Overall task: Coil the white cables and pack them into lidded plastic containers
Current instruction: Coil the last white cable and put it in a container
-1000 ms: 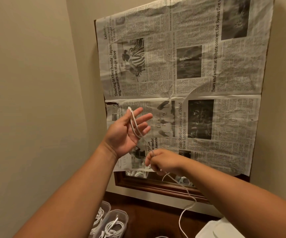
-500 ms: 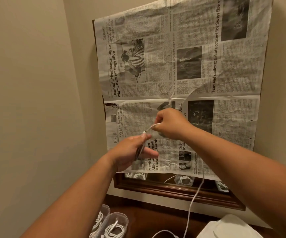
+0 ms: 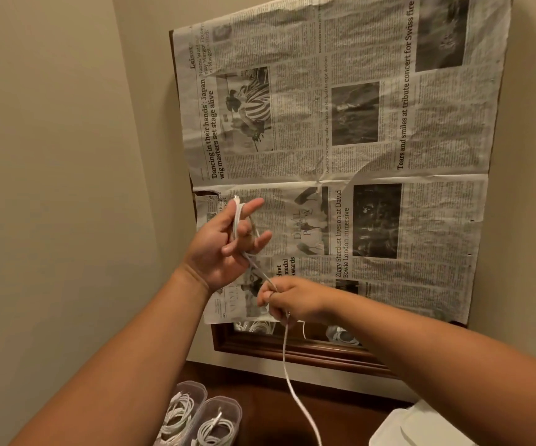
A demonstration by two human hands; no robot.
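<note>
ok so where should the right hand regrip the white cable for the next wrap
On the slack run of the white cable just below the right hand, coming from the right. That stretch hangs free and nearly straight, whereas higher up it is taut to the loops around the left hand fingers.

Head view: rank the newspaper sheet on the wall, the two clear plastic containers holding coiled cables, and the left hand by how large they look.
1. Grey printed newspaper sheet, by far the largest.
2. Left hand.
3. Nearer clear plastic container and farther one: both cut off by arm and frame edge, so these look alike and stay unranked; their gap to the hand is unsure too.
</note>
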